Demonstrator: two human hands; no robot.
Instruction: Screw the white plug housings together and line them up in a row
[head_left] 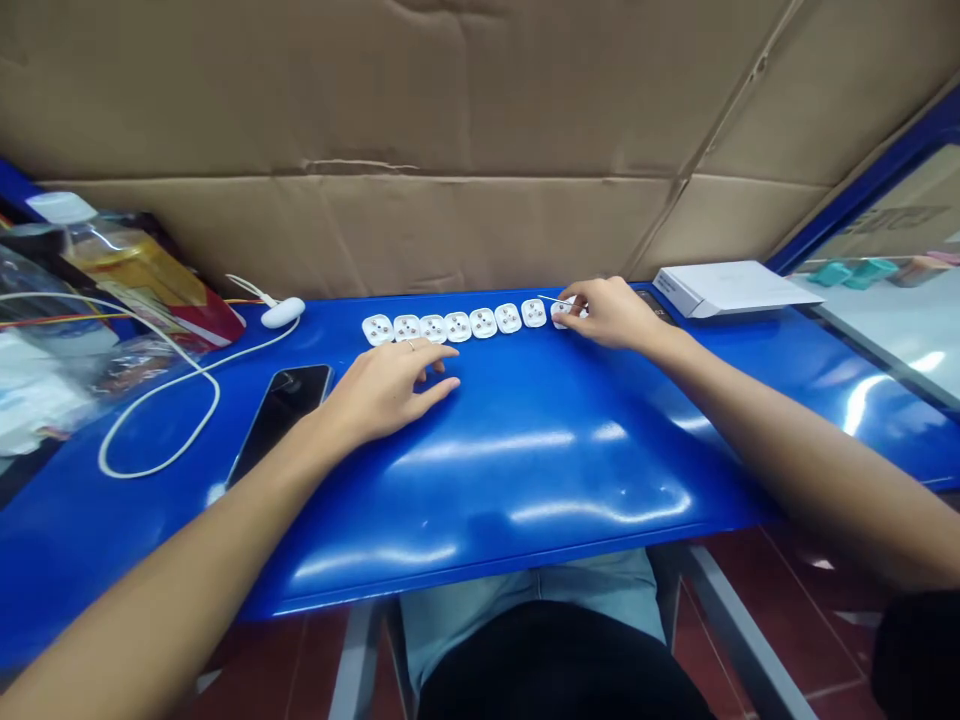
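1. Along the far edge of the blue tabletop point(480, 500), eight white plastic plug-like pieces point(457, 326) lie in a single row. The row's long axis runs left to right, roughly parallel to that edge.
2. The right hand point(611, 315) is the nearer hand to the row's right end. Its fingers point(576, 312) are pressed together in a pinch on a thin metal pin point(556, 299) and sit against the end piece point(561, 316).
3. The pin lies roughly along the row, its free tip pointing left. Whether it enters the end piece cannot be determined, as the fingers hide the contact.
4. The left hand point(386, 390) rests on the tabletop, holding nothing. Its fingers are loosely spread, with the fingertips just short of the row's left half.
5. Each piece appears flat and intact, with small coppery spots on its face. Finer detail is too small to assess.
6. Left of the row lie a black smartphone point(279, 420) and a white cable point(161, 420). A flat white carton point(727, 288) sits near the far right corner.
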